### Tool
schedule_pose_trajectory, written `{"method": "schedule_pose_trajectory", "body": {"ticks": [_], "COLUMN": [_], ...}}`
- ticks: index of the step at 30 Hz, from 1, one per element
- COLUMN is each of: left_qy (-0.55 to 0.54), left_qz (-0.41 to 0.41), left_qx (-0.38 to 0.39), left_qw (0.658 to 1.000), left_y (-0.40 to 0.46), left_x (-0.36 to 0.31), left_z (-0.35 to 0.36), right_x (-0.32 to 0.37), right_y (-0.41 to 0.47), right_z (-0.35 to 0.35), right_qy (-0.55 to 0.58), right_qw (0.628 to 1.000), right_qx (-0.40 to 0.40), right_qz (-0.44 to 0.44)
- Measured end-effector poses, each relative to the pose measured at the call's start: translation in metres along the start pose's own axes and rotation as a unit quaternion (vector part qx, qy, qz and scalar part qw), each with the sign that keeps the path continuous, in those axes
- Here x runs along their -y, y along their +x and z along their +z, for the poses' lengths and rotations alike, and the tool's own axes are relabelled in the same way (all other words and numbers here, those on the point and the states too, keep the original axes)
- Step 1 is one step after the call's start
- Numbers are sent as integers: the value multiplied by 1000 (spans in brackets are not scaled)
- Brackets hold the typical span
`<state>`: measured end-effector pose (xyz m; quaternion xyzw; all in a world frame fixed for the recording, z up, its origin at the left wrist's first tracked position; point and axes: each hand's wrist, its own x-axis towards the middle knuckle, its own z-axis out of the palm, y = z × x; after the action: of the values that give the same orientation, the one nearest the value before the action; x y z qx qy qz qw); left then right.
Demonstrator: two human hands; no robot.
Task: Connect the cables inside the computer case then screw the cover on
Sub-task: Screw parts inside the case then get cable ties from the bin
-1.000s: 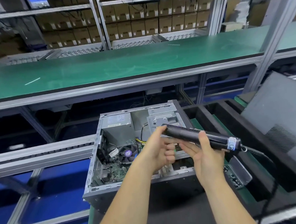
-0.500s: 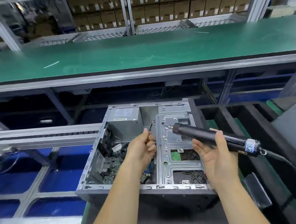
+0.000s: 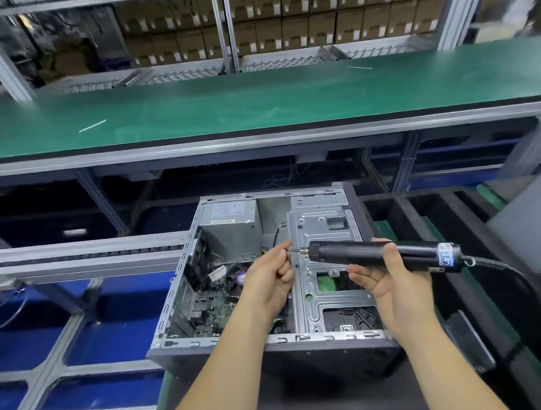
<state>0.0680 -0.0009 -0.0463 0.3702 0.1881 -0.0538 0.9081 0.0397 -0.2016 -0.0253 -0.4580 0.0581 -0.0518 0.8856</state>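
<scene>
An open computer case (image 3: 270, 342) lies on its side in front of me, showing a motherboard, a power supply (image 3: 233, 228) and a metal drive cage (image 3: 327, 233). My right hand (image 3: 392, 280) grips a black electric screwdriver (image 3: 375, 254), held level above the case with its bit pointing left. My left hand (image 3: 266, 277) has its fingers curled, and thumb and fingertips meet at the tip of the bit; whatever they pinch there is too small to make out. A dark side cover (image 3: 533, 222) leans at the far right.
The screwdriver's cord (image 3: 504, 267) trails right over a black foam tray (image 3: 436, 215). A flat dark piece (image 3: 470, 341) lies right of the case. A green conveyor bench (image 3: 257, 102) runs across behind, with stacked cartons (image 3: 285, 25) beyond. Blue bins (image 3: 82, 340) sit lower left.
The view has swung left and down, bringing the whole case into sight. My hands parted from the screwdriver barrel, then my left hand came back to the bit's tip.
</scene>
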Motion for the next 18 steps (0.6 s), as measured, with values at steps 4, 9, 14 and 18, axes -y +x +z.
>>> {"method": "schedule_pose_trajectory", "body": {"ticks": [4, 9, 14, 18], "left_qy": [7, 3, 0, 10], "left_qz": [3, 4, 11, 16], "left_qx": [-2, -26, -32, -30], "left_qw": [1000, 1000, 999, 999], "left_y": [1, 4, 4, 4], "left_x": [0, 1, 2, 2], "left_z": [-1, 2, 2, 1], "right_x": [0, 1, 2, 1], "right_y": [-1, -4, -4, -4], "right_z": [-1, -1, 1, 0], "right_qy": [-3, 3, 3, 12], "right_qw": [1000, 1000, 1000, 999], "right_qx": [-6, -14, -25, -28], "right_qz": [-3, -11, -13, -20]}}
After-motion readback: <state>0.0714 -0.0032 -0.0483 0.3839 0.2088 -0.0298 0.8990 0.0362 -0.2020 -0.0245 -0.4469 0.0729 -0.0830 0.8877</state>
